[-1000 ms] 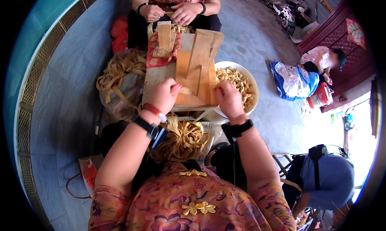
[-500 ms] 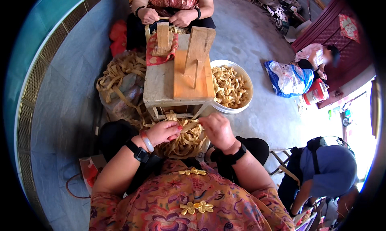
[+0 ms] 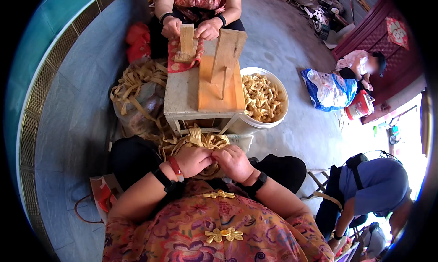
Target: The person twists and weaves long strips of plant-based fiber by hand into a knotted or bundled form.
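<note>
1. The left hand and right hand are held together, fingers curled; whether anything is gripped cannot be told.
2. The pile of tan strips is partly covered by the hands, near the small table.
3. A white bucket, filled with tan folded pieces, is placed beside the table.

No writing or numbers can be read here. A red sheet bearing a pale, rounded design hangs on the dark maroon door covering at the upper right, too small and bent by the lens to tell whether the design is lettering. Nearby, the blue-and-white bag carries printed patches, and the red container beside it shows pale areas, none of them legible.
</note>
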Demonstrator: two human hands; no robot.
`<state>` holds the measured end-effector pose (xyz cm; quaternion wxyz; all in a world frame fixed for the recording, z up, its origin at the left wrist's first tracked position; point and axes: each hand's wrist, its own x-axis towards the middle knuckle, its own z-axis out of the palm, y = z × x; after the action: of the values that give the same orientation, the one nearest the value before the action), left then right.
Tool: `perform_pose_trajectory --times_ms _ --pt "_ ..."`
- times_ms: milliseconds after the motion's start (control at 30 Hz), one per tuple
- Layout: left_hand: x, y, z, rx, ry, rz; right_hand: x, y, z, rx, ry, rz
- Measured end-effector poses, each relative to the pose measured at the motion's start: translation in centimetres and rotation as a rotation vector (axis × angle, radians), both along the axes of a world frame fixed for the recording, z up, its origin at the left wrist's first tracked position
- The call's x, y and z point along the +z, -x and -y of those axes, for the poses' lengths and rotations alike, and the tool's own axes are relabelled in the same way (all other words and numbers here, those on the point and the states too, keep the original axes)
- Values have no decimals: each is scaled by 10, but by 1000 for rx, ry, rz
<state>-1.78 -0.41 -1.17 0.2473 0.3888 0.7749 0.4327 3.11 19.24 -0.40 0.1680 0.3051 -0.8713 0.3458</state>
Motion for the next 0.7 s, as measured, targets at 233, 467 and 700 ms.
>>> perform_pose_trajectory --times_ms 233,467,700 --pt "-19 0 -12 148 -355 321 -42 16 -14 -53 1179 1327" --pt "-25 5 -13 233 -155 -412 -35 15 -11 -81 677 1121" --pt "-56 6 -4 240 -557 1095 -9 9 8 -307 94 519"
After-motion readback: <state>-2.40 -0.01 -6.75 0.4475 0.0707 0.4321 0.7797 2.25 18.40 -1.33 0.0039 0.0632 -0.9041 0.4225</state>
